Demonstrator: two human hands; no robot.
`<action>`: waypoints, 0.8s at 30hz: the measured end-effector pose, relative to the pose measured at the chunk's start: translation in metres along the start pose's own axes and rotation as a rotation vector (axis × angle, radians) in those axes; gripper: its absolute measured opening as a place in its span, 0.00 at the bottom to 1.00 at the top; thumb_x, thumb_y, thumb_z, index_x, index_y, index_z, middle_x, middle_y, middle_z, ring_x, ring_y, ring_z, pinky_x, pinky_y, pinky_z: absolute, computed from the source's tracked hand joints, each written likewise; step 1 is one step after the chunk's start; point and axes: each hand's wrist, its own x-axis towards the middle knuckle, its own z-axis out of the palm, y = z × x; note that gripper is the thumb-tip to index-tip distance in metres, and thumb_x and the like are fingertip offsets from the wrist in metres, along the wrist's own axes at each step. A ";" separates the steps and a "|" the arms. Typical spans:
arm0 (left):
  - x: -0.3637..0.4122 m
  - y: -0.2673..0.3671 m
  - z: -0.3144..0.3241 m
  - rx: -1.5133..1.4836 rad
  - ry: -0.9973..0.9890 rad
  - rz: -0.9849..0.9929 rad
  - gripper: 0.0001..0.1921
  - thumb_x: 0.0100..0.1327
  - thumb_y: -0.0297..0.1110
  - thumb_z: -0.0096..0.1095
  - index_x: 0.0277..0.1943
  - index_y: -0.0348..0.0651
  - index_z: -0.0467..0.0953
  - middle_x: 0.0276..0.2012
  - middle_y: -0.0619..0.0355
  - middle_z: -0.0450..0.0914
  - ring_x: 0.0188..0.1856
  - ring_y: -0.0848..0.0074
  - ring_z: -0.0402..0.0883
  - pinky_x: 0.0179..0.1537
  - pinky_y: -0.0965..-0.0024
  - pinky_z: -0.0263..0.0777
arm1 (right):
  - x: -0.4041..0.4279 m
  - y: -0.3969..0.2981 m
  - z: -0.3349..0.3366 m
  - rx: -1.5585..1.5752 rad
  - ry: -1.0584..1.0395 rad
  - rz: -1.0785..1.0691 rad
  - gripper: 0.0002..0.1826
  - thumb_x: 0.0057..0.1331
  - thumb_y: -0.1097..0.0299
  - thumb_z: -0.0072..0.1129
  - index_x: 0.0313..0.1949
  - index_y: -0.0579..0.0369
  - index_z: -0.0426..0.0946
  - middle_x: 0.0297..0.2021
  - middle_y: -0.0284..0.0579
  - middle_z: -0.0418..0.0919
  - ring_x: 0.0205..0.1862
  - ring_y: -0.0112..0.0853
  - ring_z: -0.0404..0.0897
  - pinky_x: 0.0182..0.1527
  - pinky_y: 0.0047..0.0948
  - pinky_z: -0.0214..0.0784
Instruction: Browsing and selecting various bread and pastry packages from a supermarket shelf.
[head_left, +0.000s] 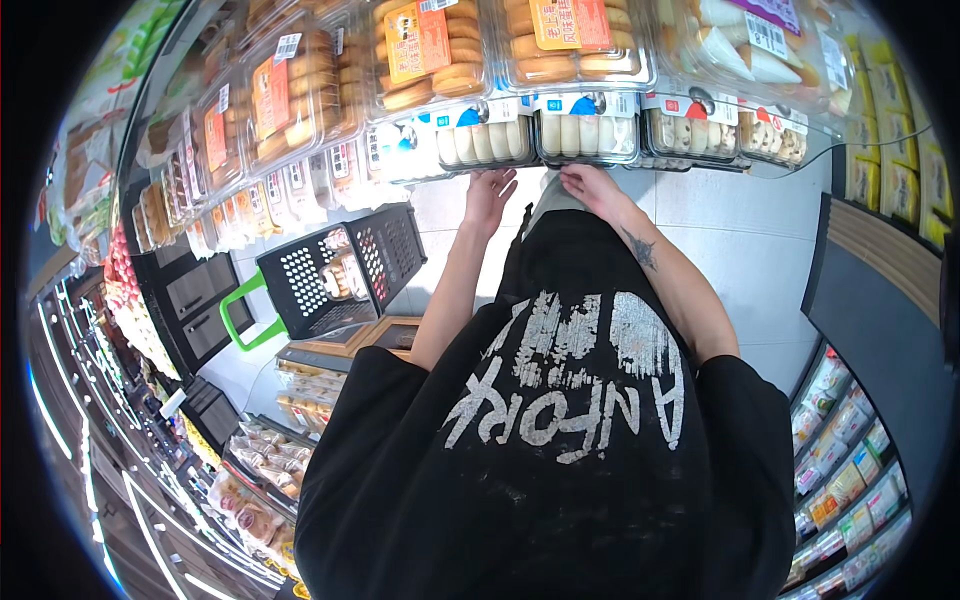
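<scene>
My left hand is raised at the front edge of a display shelf, palm partly up with the fingers apart. Just beyond its fingertips is a clear-lidded pack of pale rolls in a black tray. My right hand has its fingers at the lower front edge of a similar pack of white rolls. Whether those fingers grip the tray or only touch it, I cannot tell. Packs with red-marked labels stand to the right of it.
Clear boxes of round golden cakes fill the transparent upper shelf. A black shopping basket with a green handle stands on the tiled floor at left, with packs inside. Yellow packets line the right; more stocked shelves lie behind.
</scene>
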 end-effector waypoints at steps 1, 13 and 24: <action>-0.005 -0.001 -0.001 0.038 0.023 0.022 0.23 0.59 0.22 0.44 0.57 0.34 0.51 0.52 0.45 0.63 0.56 0.62 0.66 0.58 0.57 0.62 | -0.008 0.000 -0.002 -0.084 0.049 -0.029 0.08 0.60 0.74 0.53 0.40 0.59 0.70 0.37 0.41 0.74 0.39 0.27 0.75 0.46 0.24 0.68; -0.050 -0.095 -0.108 1.074 0.117 -0.104 0.12 0.62 0.30 0.46 0.45 0.34 0.70 0.34 0.51 0.77 0.37 0.75 0.77 0.42 0.74 0.72 | -0.007 0.070 -0.241 -0.660 0.546 -0.125 0.11 0.56 0.67 0.55 0.39 0.55 0.73 0.26 0.39 0.76 0.29 0.28 0.77 0.28 0.23 0.68; -0.064 -0.122 -0.194 0.869 0.105 -0.220 0.12 0.60 0.32 0.49 0.43 0.33 0.71 0.31 0.53 0.77 0.29 0.76 0.77 0.31 0.74 0.72 | -0.084 0.167 -0.254 -0.769 0.570 -0.040 0.11 0.56 0.70 0.52 0.39 0.59 0.72 0.26 0.44 0.77 0.24 0.27 0.77 0.22 0.23 0.67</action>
